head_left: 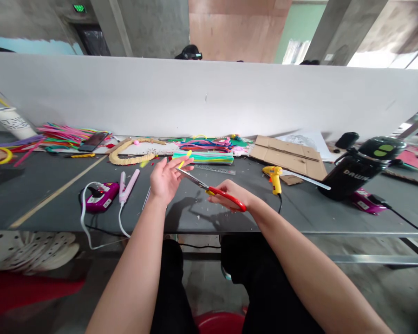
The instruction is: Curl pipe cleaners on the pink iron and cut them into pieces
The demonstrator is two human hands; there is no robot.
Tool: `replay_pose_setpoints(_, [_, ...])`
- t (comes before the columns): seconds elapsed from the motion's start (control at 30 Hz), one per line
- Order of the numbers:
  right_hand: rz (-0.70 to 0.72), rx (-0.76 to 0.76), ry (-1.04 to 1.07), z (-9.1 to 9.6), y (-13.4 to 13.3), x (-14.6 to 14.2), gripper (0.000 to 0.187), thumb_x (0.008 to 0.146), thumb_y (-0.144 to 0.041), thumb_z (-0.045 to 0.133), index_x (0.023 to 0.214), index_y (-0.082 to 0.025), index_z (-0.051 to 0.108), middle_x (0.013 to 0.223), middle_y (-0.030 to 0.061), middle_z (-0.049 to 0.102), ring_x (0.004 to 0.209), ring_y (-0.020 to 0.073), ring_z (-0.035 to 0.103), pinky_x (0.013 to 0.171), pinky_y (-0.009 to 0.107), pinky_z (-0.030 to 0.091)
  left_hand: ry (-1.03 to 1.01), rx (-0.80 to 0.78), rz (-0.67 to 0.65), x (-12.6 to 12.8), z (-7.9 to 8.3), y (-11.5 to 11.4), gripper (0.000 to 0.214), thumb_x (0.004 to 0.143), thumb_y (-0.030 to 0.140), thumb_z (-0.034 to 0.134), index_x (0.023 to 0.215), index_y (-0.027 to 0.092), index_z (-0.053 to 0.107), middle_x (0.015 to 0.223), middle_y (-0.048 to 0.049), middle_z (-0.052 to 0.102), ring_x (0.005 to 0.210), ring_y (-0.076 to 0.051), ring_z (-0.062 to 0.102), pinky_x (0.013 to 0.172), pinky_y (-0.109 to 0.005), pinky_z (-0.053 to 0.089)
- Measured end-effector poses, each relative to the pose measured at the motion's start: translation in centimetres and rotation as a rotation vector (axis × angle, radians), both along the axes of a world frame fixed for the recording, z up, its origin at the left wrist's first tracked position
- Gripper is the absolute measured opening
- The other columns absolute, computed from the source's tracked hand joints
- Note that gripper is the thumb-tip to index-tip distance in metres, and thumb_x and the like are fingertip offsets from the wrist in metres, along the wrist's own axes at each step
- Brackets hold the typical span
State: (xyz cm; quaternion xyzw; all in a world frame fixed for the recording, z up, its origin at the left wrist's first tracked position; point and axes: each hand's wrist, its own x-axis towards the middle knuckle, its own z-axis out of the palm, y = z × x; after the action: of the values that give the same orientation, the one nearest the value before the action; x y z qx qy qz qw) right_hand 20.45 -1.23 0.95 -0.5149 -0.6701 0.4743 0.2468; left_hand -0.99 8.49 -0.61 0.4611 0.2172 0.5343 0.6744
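the right hand [234, 191] is curled around the red-handled scissors [214, 189], held above the bench [306, 211] with the blades pointing toward the left hand [163, 180]. that hand, palm turned up, pinches a short yellow strip [189, 153] between its fingers, near the blade tips; whether they touch it i cannot tell. turquoise strips [216, 158] lie behind, a yellow glue gun [274, 178] to the right.

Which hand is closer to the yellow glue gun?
Right. The right hand, holding the red-handled scissors, is just left of the yellow glue gun, not touching it. The left hand is farther left, past the scissors' blade tips.
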Motion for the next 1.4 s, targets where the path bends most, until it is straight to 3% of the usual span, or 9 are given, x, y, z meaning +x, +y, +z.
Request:
replay_pose_setpoints(0.27, [-0.141,0.031,-0.093,-1.6,0.9,1.5,0.050,0.072,-0.063,0.067,0.059,-0.019,0.048,0.050,-0.0054,0.039,0.043,0.0075,0.035,0.042,0.023,0.028,0.067,-0.050,0.141,0.2,-0.3,0.4,0.053,0.089,0.052,0.045,0.116,0.013,0.069,0.130,-0.0142,0.065,0.099,-0.021,0.067,0.078,-0.030,0.050])
replay_pose_setpoints(0.37, [-0.294,0.135,-0.354,-2.4,1.6,2.1,0.054,0.067,-0.068,0.068,0.056,-0.019,0.048,0.054,-0.0015,0.046,0.052,0.0115,0.043,0.047,0.024,0.027,0.104,-0.048,0.205,0.3,-0.2,0.3,0.043,0.086,0.047,0.056,0.113,0.016,0.069,0.126,-0.0133,0.067,0.096,-0.019,0.067,0.078,-0.029,0.049])
replay_pose_setpoints(0.5, [-0.440,0.113,-0.704,-2.9,2.4,2.6,0.054,0.065,-0.074,0.066,0.065,-0.020,0.061,0.073,0.0089,0.065,0.071,0.0232,0.060,0.054,0.028,0.035,0.154,0.053,0.199,0.5,-0.5,0.1,0.035,0.078,0.034,0.071,0.110,0.019,0.070,0.118,-0.0118,0.070,0.091,-0.017,0.067,0.077,-0.029,0.048])
replay_pose_setpoints(0.7, [-0.401,0.160,-0.817,-3.5,3.4,3.3,0.038,0.076,-0.052,0.067,0.085,-0.016,0.070,0.089,0.0149,0.071,0.087,0.0270,0.065,0.062,0.028,0.039,0.225,0.124,0.119,1.2,-0.6,-0.6,0.022,0.075,0.025,0.073,0.095,0.016,0.066,0.093,-0.0073,0.072,0.075,-0.014,0.064,0.069,-0.028,0.044])
replay_pose_setpoints(0.9, [-0.428,0.278,-0.685,-3.8,4.0,3.7,0.017,0.080,-0.028,0.068,0.090,-0.016,0.073,0.102,0.0122,0.072,0.098,0.0249,0.064,0.079,0.029,0.044,0.339,0.159,0.033,2.0,-0.3,-1.5,0.024,0.078,0.023,0.071,0.089,0.018,0.050,0.091,-0.0074,0.073,0.070,-0.014,0.062,0.063,-0.027,0.039])
replay_pose_setpoints(1.0, [-0.489,0.451,-0.287,-3.4,3.8,2.8,0.022,0.087,-0.032,0.061,0.097,-0.016,0.072,0.103,0.0092,0.072,0.096,0.0209,0.064,0.084,0.028,0.046,0.394,0.177,0.008,2.4,-0.4,-1.8,0.029,0.079,0.027,0.070,0.100,0.019,0.051,0.095,-0.0087,0.073,0.071,-0.016,0.063,0.063,-0.029,0.040])
replay_pose_setpoints(1.13, [-0.383,0.351,0.271,-2.4,3.0,0.9,0.048,0.090,-0.059,0.051,0.100,-0.015,0.068,0.094,0.0071,0.070,0.080,0.0162,0.062,0.066,0.024,0.049,0.498,0.208,-0.082,3.2,-0.4,-2.3,0.030,0.080,0.034,0.071,0.103,0.018,0.060,0.098,-0.0099,0.073,0.075,-0.019,0.066,0.066,-0.031,0.043])
replay_pose_setpoints(1.27, [-0.388,0.301,0.406,-1.8,2.6,-0.3,0.048,0.081,-0.063,0.062,0.090,-0.016,0.064,0.070,0.0000,0.059,0.060,0.0104,0.051,0.055,0.021,0.041,0.533,0.240,-0.195,4.0,-0.5,-2.9,0.026,0.078,0.034,0.073,0.097,0.018,0.067,0.093,-0.0091,0.073,0.076,-0.020,0.065,0.069,-0.033,0.047])
replay_pose_setpoints(1.4, [-0.440,0.292,0.442,-2.0,2.6,-0.2,0.047,0.073,-0.062,0.070,0.083,-0.017,0.060,0.065,-0.0016,0.057,0.055,0.0100,0.048,0.052,0.023,0.040,0.571,0.259,-0.243,4.5,-0.8,-3.3,0.025,0.079,0.037,0.071,0.095,0.018,0.069,0.090,-0.0081,0.072,0.074,-0.020,0.063,0.071,-0.034,0.048])
